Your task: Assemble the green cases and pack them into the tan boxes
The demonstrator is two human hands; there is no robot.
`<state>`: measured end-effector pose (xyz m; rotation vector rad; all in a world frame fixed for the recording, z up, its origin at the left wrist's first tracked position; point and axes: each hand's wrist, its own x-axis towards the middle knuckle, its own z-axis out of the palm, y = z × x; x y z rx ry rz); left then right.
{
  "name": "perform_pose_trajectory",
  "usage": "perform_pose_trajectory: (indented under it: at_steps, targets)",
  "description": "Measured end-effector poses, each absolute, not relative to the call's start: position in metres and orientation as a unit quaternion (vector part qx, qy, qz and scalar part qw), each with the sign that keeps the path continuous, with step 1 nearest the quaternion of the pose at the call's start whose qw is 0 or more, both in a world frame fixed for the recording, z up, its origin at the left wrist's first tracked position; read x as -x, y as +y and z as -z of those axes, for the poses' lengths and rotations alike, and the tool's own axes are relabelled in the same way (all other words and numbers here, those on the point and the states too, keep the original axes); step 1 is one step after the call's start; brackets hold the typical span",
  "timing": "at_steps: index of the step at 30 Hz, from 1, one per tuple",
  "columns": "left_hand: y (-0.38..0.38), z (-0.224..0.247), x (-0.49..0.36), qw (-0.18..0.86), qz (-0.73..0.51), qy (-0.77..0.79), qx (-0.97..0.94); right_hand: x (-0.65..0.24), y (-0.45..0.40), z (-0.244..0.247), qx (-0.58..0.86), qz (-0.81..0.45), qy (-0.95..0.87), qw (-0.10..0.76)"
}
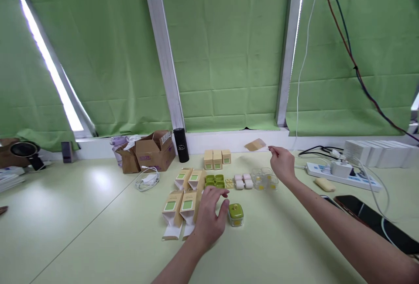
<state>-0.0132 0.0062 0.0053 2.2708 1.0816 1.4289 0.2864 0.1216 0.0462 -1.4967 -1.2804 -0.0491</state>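
Note:
My left hand [211, 216] is over the table between the open kraft boxes [176, 205] and a small clear container with a green lid [236, 214]. Its fingers are bent but apart, the thumb close to the container, and nothing is held. Further back, my right hand [282, 162] is raised with fingers pinched together. Just left of its fingertips is a small brown and see-through piece [255, 145], perhaps a bag. Whether the fingers touch it I cannot tell. Below that hand stand several clear cups [264, 180] with yellow spots.
Green lids [214, 181], tiny yellowish pieces [229, 183] and white blocks [243, 182] lie in groups mid-table. Closed kraft boxes [217, 159] stand behind. A black bottle [181, 145] and cardboard carton [155, 151] are back left; a power strip [343, 176] and phone [379, 223] are right.

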Motion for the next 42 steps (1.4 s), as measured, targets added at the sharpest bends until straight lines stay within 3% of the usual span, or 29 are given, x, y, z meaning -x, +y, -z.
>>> perform_pose_trajectory:
  at_steps: [5, 7, 12, 17, 23, 28, 37, 42]
  targets:
    - [0.011, -0.007, 0.012, 0.238, -0.522, 0.393, -0.718, -0.239, 0.066, -0.044, 0.554, 0.0, -0.562, 0.615]
    - [0.016, -0.005, 0.012, 0.315, -0.534, 0.399, -0.676, -0.219, 0.037, -0.037, 0.483, -0.07, -0.567, 0.663]
    - [0.031, 0.004, 0.014, 0.459, -0.579, 0.342, -0.581, -0.183, -0.013, -0.019, 0.421, -0.153, -0.608, 0.656]
    - [0.031, 0.002, 0.014, 0.532, -0.647, 0.314, -0.446, -0.179, -0.021, -0.013, 0.376, -0.105, -0.651, 0.65]
    - [0.027, -0.016, 0.014, 0.592, -0.617, 0.283, -0.435, -0.181, -0.023, -0.009, 0.338, -0.039, -0.685, 0.644]
    - [0.029, -0.024, 0.013, 0.573, -0.605, 0.276, -0.48, -0.183, -0.023, -0.004, 0.34, -0.008, -0.704, 0.624]
    - [0.032, -0.035, -0.002, 0.449, -0.624, 0.295, -0.568, -0.194, -0.013, -0.008, 0.406, -0.017, -0.627, 0.665]
    - [0.028, -0.027, -0.009, 0.223, -0.587, 0.367, -0.686, -0.195, -0.014, -0.008, 0.391, -0.008, -0.641, 0.661]
